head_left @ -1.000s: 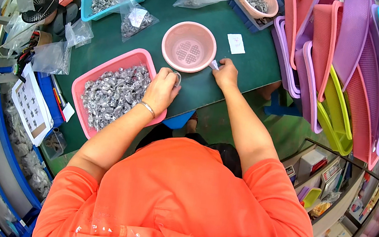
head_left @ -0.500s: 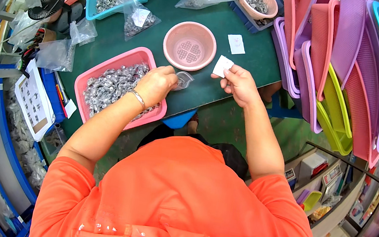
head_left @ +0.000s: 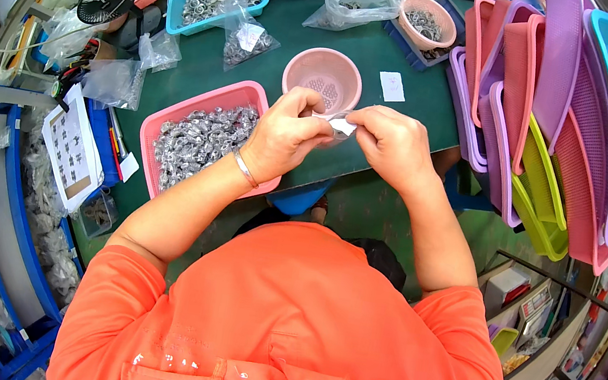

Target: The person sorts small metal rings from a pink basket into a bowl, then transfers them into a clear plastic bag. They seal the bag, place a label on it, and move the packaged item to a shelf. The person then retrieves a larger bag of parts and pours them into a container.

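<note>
Over the green counter, the right hand pinches a white paper slip near the round bowl, and the left hand pinches what looks like a small clear bag. Whether the slip is inside is hard to tell. Lots of shiny bits are left in the pink tray.
</note>
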